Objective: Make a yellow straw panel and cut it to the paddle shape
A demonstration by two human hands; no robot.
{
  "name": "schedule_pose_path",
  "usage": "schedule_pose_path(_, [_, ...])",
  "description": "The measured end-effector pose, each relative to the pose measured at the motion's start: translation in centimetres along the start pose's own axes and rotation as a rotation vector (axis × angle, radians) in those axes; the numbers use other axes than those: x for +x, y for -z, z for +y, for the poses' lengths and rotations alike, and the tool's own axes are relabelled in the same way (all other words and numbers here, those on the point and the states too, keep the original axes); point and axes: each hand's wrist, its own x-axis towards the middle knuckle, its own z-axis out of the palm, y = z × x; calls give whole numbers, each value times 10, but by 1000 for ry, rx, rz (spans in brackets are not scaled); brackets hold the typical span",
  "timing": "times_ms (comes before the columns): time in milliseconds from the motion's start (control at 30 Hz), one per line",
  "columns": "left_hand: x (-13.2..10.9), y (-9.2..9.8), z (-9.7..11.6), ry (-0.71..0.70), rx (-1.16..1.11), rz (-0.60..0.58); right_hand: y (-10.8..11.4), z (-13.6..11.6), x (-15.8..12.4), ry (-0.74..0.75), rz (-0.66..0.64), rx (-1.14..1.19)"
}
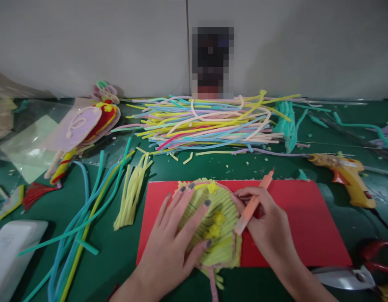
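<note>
The left hand lies flat with fingers spread wide, palm down on the yellow-green fan, which rests on the red sheet on the green table. The right hand is curled closed around an orange stick, held slanted, its lower end touching the fan's right edge, the wrist reaching in from the lower right.

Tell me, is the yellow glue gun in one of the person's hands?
No, the glue gun lies on the green table, apart from the right hand holding an orange stick.
</note>
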Motion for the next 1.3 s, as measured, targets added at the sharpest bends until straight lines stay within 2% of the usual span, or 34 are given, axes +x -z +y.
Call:
schedule_pose_path(100, [3,-2,2,-44,31,-163,5,1,0,7,-14,-19])
schedule_pose_path(167, [5,-4,1,-22,35,-197,9,1,0,32,-52,-58])
schedule_pose_path(367, [5,-6,1,6,23,-200,19,4,-16,174,-138,-157])
schedule_pose_path(533, [6,-7,2,27,-4,-191,20,9,-41,283,-56,-215])
schedule_pose_path(733, [8,-9,3,37,-7,-186,14,11,-61,568,44,-324])
schedule_pose_path(1100, [7,-8,7,59,-44,-185,15,16,-79,647,100,-463])
schedule_pose_path(1300, [8,-11,8,46,-36,-151,11,19,-83,750,51,-492])
